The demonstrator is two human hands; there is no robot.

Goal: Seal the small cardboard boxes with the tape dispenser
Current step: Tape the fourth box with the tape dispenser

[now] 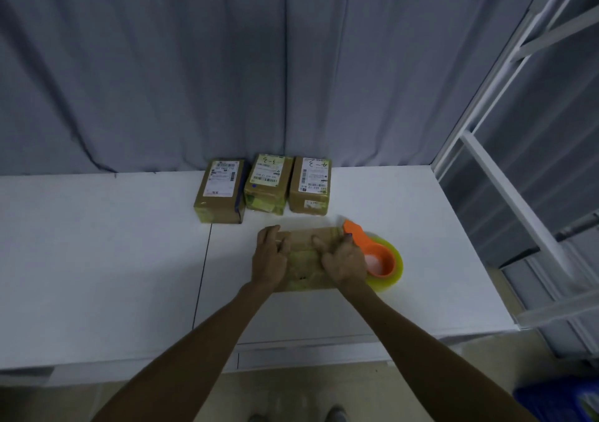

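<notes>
Both forearms (201, 340) reach forward over the near edge of the white table (97, 243) and meet on one small cardboard box (306, 259). The left hand (270, 256) lies on the left part of the box top, released, with fingers spread and nearly straight, and it seems to press down. The right hand (345, 261) covers the right part, its thumb on the top. Its fingers are blurred against the orange handle, so I cannot tell if they clasp the box or only lean on it.

The tape dispenser (382, 262), orange with a yellowish roll, lies flat on the table just beside the box on the right, close against the right hand. Three other boxes (267, 183) stand in a row further back, near the grey curtain (194, 65).

I judge that the step is to smooth tape on the box, or to steady it for taping. To do it well, the left hand should hold the flaps closed and level. The right should rub firmly from the middle toward the edges, so that no bubble or loose corner remains.
</notes>
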